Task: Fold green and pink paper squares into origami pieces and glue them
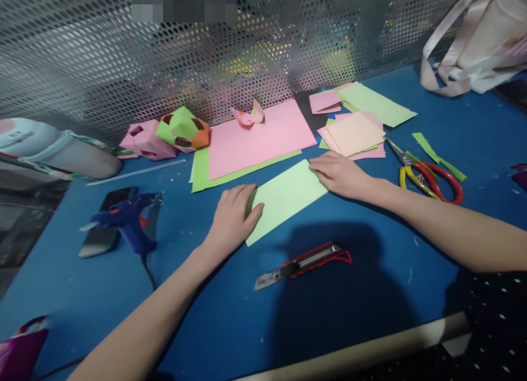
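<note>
A light green paper rectangle lies at a slant on the blue table between both hands. At its left end is my left hand, with the thumb on top and the fingers closed along the edge. My right hand grips the right end, its fingers bent close together at the upper corner. Nearer to me lies a utility knife with a red-edged body, its blade out and pointing left. Just beyond the green piece, a large pink sheet rests on bright green paper.
Folded paper shapes stand by the perforated metal screen. A blue glue gun lies over a phone at left. Scissors, paper strips and stacked cut papers are at right. A tumbler stands far left.
</note>
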A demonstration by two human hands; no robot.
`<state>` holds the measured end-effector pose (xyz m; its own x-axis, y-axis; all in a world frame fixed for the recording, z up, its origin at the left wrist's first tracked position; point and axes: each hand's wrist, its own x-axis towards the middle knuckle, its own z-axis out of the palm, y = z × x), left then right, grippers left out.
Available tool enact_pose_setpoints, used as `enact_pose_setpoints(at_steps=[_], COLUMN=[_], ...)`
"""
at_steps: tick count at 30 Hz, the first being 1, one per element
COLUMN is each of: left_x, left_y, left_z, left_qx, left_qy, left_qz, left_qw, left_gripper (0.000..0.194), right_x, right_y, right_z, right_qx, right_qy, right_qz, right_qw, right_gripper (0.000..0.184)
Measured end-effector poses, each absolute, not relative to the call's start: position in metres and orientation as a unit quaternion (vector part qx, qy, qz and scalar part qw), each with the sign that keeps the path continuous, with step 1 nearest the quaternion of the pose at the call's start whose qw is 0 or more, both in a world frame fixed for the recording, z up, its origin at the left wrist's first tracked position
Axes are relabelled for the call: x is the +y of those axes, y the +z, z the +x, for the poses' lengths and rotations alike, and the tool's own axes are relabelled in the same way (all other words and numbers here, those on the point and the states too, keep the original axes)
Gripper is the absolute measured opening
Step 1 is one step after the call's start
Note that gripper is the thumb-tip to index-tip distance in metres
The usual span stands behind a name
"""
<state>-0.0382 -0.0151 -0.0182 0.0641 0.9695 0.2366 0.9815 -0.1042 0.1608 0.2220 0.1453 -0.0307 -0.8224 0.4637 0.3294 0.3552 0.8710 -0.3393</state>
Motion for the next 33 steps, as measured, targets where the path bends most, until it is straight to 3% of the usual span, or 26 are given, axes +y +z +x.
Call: enact_pose_setpoints(at_steps=[6,11,14,17,20,23,29,33], left_x=[-0.015,-0.018,-0.021,-0.025,-0.029,-0.034,-0.044,-0.035], left_y=[-0.009,0.008,0.024,0.034,0.028,0.012,-0.003,0.002], left_z=[-0.039,-0.042,-0.04,-0.032,-0.017,0.001,0.025,0.015], left_qx=[-0.701,-0.708,-0.676,-0.631,-0.614,-0.655,-0.612,-0.589], left_qy=[-0.18,-0.261,-0.389,-0.572,-0.641,-0.575,-0.488,-0.526], left_qz=[-0.689,-0.628,-0.57,-0.478,-0.43,-0.447,-0.471,-0.451], left_qw=[-0.043,-0.191,-0.26,-0.214,-0.164,-0.203,-0.407,-0.415], left_gripper=[0.05,0.042,0.029,0.021,0.02,0.025,0.031,0.037], right_x=[0.144,0.141,0.136,0.124,0.104,0.084,0.093,0.119], right_y=[-0.027,-0.026,-0.022,-0.013,-0.004,-0.003,-0.006,0.006], right_z=[0.221,0.22,0.217,0.21,0.204,0.199,0.205,0.213], right_qx=[-0.922,-0.874,-0.83,-0.733,-0.661,-0.633,-0.744,-0.846], right_qy=[0.189,0.263,0.304,0.425,0.6,0.695,0.572,0.478], right_qz=[-0.249,-0.294,-0.324,-0.345,-0.292,-0.23,-0.247,-0.184], right_qw=[0.231,0.285,0.338,0.403,0.344,0.254,0.241,0.147], right_gripper=[0.031,0.033,0.04,0.053,0.056,0.054,0.047,0.058])
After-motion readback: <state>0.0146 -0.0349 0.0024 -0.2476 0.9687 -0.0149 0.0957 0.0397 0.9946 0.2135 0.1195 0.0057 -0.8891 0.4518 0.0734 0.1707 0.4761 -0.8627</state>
